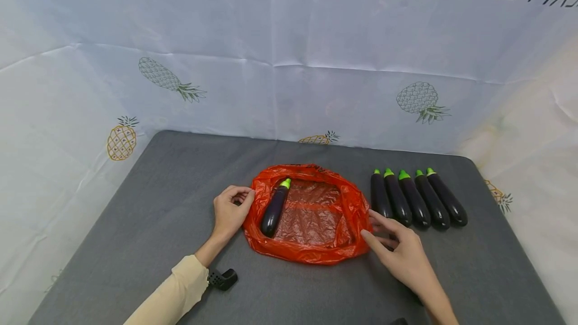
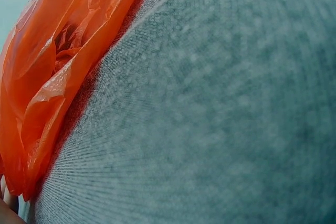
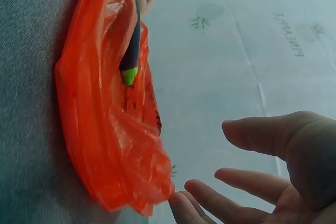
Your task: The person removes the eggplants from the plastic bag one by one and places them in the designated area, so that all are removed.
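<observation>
A red plastic bag (image 1: pixel 311 255) lies on the table with its mouth spread wide and its rim rolled outward. Inside, along the left side, rests one dark purple eggplant (image 1: pixel 274 209) with a green tip. My left hand (image 1: pixel 231 209) pinches the bag's left rim between thumb and curled fingers; only a sliver of it shows in the left wrist view. At the right side of the bag is my right hand (image 1: pixel 399 250), its fingers spread and a fingertip touching the rim. In the right wrist view its thumb (image 3: pixel 257 135) stands well apart from the bag.
Several more eggplants (image 1: pixel 413 199) lie side by side on the right, close beyond my right hand, green ends away from me. The grey tabletop (image 1: pixel 180 174) ends at a white curtain (image 1: pixel 271 99) with pineapple prints. A black strap piece (image 1: pixel 223 279) is at my left wrist.
</observation>
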`<act>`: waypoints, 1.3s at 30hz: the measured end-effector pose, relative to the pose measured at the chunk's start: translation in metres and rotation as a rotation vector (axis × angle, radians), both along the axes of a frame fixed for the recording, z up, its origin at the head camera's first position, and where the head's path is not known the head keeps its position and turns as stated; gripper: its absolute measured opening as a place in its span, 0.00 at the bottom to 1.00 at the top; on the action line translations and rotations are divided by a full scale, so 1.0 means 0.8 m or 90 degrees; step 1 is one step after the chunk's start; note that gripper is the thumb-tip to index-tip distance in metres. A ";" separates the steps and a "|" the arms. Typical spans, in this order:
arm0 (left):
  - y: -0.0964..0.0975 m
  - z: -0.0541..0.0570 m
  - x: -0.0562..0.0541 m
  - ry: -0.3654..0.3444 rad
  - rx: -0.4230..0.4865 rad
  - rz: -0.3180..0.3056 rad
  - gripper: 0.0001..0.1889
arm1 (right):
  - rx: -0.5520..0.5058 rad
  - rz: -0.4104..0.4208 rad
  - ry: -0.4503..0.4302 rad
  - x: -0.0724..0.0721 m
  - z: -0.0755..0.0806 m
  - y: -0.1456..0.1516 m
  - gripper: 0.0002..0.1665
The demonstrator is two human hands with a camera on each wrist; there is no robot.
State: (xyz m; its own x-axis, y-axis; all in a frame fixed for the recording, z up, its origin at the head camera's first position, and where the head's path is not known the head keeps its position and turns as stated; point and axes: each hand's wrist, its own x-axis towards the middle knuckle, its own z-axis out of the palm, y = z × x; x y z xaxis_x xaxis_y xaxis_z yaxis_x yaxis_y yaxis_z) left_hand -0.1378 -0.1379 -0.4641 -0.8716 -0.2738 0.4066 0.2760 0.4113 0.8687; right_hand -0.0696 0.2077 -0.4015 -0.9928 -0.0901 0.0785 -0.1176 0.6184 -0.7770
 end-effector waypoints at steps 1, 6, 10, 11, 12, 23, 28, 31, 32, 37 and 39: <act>0.000 0.000 0.000 0.001 0.000 -0.001 0.05 | -0.007 0.002 0.000 -0.001 0.001 -0.002 0.30; 0.000 0.000 0.000 0.007 -0.004 -0.004 0.05 | -0.025 0.010 -0.003 -0.004 0.004 -0.013 0.31; -0.001 0.000 0.000 0.009 -0.007 -0.002 0.03 | -0.028 0.019 -0.002 -0.006 0.003 -0.022 0.30; 0.000 0.000 0.000 0.009 -0.008 -0.001 0.03 | -0.029 0.022 0.001 -0.007 0.002 -0.024 0.30; 0.000 -0.001 0.000 0.010 -0.010 0.000 0.03 | -0.032 0.026 0.003 -0.008 0.001 -0.026 0.30; 0.000 0.000 -0.001 0.013 -0.003 -0.004 0.04 | -0.069 0.067 0.011 -0.018 0.001 -0.054 0.29; -0.001 0.000 -0.001 0.014 -0.004 -0.003 0.03 | -0.087 0.075 -0.006 -0.024 -0.003 -0.068 0.30; -0.001 -0.004 -0.003 0.014 -0.007 -0.001 0.03 | -0.098 0.082 -0.022 -0.028 -0.005 -0.077 0.31; -0.002 -0.007 -0.004 0.014 -0.007 0.000 0.04 | -0.103 0.086 -0.027 -0.029 -0.007 -0.080 0.31; -0.008 -0.031 -0.014 0.016 -0.006 0.004 0.05 | -0.129 0.114 -0.054 -0.034 -0.013 -0.095 0.32; -0.012 -0.040 -0.017 0.014 -0.005 0.002 0.05 | -0.141 0.124 -0.062 -0.035 -0.017 -0.102 0.33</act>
